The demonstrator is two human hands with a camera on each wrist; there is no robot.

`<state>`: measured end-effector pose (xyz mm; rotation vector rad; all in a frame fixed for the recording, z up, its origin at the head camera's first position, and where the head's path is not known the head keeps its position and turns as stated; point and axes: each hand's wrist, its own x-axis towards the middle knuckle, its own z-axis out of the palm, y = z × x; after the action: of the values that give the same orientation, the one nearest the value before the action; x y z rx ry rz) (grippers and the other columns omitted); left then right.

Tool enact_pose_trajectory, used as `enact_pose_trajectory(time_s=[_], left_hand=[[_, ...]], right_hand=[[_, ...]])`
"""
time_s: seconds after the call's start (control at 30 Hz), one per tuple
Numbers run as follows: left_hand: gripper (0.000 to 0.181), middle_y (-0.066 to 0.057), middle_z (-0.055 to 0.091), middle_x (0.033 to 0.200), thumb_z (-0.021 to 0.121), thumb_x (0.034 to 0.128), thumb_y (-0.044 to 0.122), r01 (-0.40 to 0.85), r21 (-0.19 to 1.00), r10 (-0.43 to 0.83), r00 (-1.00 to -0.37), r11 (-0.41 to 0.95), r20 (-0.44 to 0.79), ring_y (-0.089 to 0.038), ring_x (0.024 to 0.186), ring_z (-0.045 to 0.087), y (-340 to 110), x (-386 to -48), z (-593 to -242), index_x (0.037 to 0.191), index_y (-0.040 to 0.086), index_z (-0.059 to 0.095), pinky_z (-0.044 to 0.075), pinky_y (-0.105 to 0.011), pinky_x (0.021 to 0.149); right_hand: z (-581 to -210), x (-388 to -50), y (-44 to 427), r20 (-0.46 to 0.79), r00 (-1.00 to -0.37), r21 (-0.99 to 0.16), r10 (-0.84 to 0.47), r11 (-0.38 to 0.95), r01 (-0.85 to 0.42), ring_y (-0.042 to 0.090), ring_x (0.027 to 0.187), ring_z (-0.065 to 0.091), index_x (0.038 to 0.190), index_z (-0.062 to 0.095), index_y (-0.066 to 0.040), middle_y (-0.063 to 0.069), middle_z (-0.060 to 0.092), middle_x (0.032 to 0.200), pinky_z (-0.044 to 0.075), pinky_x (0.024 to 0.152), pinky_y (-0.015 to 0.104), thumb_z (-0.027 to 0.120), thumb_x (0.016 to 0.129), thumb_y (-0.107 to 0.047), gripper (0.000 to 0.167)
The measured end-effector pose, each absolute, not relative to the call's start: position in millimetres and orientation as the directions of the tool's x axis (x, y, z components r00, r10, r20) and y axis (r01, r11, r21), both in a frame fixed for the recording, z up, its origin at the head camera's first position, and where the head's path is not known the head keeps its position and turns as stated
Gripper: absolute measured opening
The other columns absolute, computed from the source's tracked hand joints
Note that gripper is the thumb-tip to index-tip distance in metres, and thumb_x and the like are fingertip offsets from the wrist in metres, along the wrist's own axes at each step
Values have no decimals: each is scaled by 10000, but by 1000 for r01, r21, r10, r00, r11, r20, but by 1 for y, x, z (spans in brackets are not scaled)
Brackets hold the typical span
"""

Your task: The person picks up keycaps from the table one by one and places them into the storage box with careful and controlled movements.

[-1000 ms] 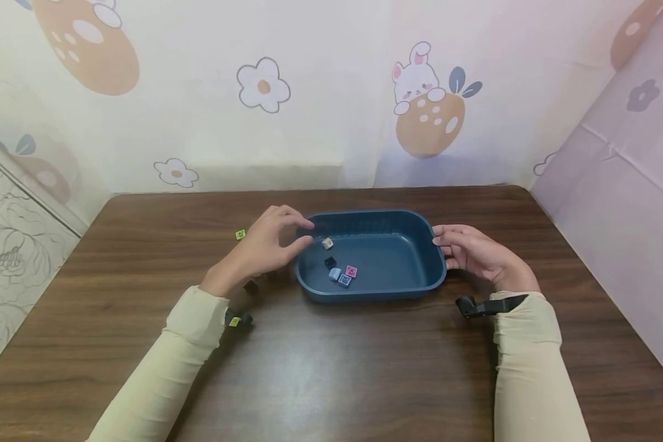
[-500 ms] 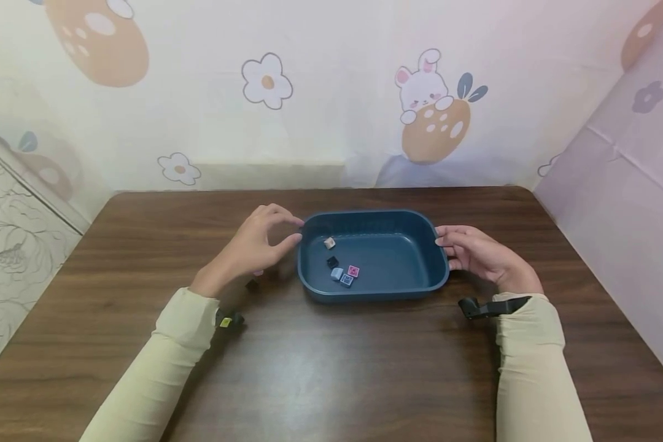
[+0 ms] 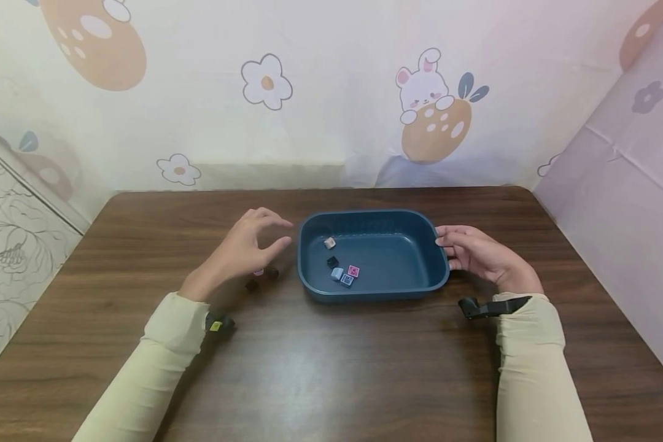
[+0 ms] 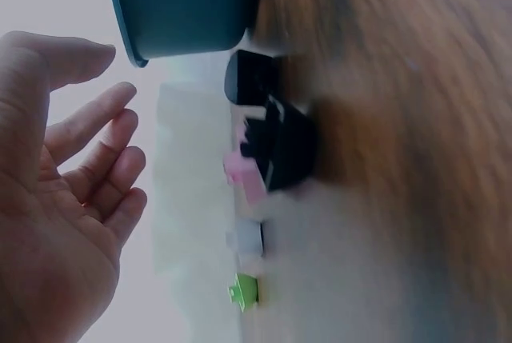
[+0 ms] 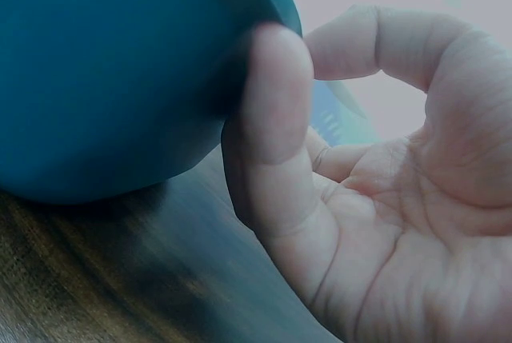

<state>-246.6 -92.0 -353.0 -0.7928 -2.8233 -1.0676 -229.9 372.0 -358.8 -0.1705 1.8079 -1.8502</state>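
The dark blue tray (image 3: 372,294) holds several small keycap-like pieces: a whitish one (image 3: 329,243), a black one (image 3: 332,262), a pink one (image 3: 353,271) and two bluish ones. Left of it, the left hand (image 3: 237,252) hovers with thumb and fingers apart, holding nothing. Beneath and beside that hand, dark pieces (image 3: 252,284) lie on the table; the left wrist view shows two black pieces (image 4: 286,145), a pink one (image 4: 248,173), a grey one (image 4: 250,237) and a green one (image 4: 245,291). The right hand (image 3: 483,255) grips the tray's right edge between thumb and fingers.
The brown wooden table (image 3: 320,368) reaches to a patterned cloth backdrop (image 3: 331,123) behind the tray. A black wrist mount (image 3: 483,308) sits on the right sleeve, and another (image 3: 226,324) on the left, with a yellow-green mark.
The left hand has moved left, from over the tray's left rim to outside it, uncovering dark pieces. The green piece beyond it is out of sight in the head view. The right hand stays at the tray.
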Motion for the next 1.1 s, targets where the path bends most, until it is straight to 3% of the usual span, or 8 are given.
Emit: enact_pose_trajectory(time_s=[0.17, 0.37, 0.67, 1.1], left_hand=[[338, -58, 668, 1296, 728, 995, 292, 446, 619, 434, -882, 646, 183, -263, 1245, 527, -101, -244, -357, 1288, 123, 734, 493, -533, 1036], [317, -92, 692, 1278, 746, 983, 256, 452, 616, 423, -883, 645, 204, -289, 1265, 537, -110, -246, -364, 1265, 109, 749, 446, -568, 1105], [310, -80, 705, 1236, 751, 973, 231, 442, 605, 411, -890, 662, 200, -293, 1231, 564, -125, -243, -369, 1250, 93, 757, 456, -518, 1051], [313, -79, 709, 1246, 747, 976, 245, 431, 578, 411, -895, 693, 175, -301, 1240, 578, -138, -241, -377, 1256, 105, 750, 441, -564, 1100]], right_hand=[[-360, -231, 373, -268, -840, -958, -472, 39, 284, 116, 877, 776, 1213, 696, -131, 17, 799, 1002, 655, 758, 283, 465, 1101, -62, 265], [-362, -230, 375, -248, -835, -961, -490, 15, 277, 119, 897, 781, 1211, 706, -131, 17, 802, 1020, 658, 770, 290, 450, 1104, -53, 289], [-361, -229, 372, -251, -833, -959, -492, 8, 284, 120, 894, 781, 1203, 702, -121, 21, 801, 1015, 658, 768, 292, 452, 1100, -48, 280], [-363, -230, 371, -249, -835, -960, -490, 9, 282, 108, 889, 776, 1199, 702, -120, 14, 798, 1003, 652, 742, 283, 455, 1093, -38, 281]])
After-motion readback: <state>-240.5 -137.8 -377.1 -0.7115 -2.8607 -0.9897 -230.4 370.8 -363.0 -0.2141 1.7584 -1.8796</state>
